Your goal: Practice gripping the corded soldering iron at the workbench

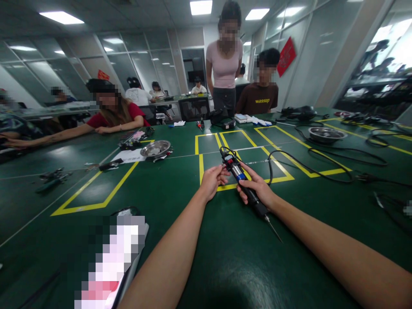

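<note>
A black electric screwdriver (252,198) with a silver and blue collar lies slantwise in my right hand (257,187), its thin bit pointing down toward the near right. My right hand's fingers wrap round the body. At the tool's far end, where a black cable loops, my left hand (213,182) has its fingers pinched together beside a small red and black part. What the left fingertips hold, if anything, is too small to make out. Both hands are above the green table (238,266), over the near edge of a yellow tape outline (227,187).
A blurred bright device (112,262) lies at the near left. Metal dishes stand at left (156,149) and right (327,134). Black cables (347,150) cross the right side. A person in red (128,116) reaches along the left; others are across the table.
</note>
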The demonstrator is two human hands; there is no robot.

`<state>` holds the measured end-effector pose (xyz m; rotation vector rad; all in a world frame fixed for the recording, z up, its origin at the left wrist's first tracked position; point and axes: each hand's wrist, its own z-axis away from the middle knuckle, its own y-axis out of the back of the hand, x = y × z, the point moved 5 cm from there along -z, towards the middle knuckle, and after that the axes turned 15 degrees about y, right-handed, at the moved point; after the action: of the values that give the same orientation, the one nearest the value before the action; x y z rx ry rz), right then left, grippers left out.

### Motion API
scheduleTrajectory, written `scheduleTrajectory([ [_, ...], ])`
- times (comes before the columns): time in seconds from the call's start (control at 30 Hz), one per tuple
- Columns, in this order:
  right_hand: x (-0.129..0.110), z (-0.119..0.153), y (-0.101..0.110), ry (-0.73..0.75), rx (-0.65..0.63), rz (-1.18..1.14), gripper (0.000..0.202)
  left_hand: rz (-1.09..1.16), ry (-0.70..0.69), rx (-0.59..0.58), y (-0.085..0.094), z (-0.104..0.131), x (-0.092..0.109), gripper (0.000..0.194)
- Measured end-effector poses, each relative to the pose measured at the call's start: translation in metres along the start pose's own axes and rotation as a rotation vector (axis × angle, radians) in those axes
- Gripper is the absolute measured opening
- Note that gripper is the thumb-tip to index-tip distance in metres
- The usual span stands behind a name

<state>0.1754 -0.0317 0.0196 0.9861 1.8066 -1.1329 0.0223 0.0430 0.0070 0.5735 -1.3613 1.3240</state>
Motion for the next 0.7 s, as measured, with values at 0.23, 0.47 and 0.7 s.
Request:
scheduleTrajectory([
  [0.23, -0.0017, 0.0006, -0.0013, 0.004, -0.003, 0.002, 0.096, 0.022, 0.002, -0.029, -0.0012, 0.0005, -0.0013, 0.021],
  [0.47, -0.0001, 0.0001, -0.0005, 0.001, -0.008, 0.008, 0.100, 0.036, 0.008, 0.005, -0.0022, 0.0006, -0.0010, 0.020],
  [0.7, -0.0010, 0.0005, -0.0011, -0.003, -0.012, 0.007, 0.097, 0.046, 0.002, 0.018, -0.0018, 0.0013, -0.0001, 0.021],
])
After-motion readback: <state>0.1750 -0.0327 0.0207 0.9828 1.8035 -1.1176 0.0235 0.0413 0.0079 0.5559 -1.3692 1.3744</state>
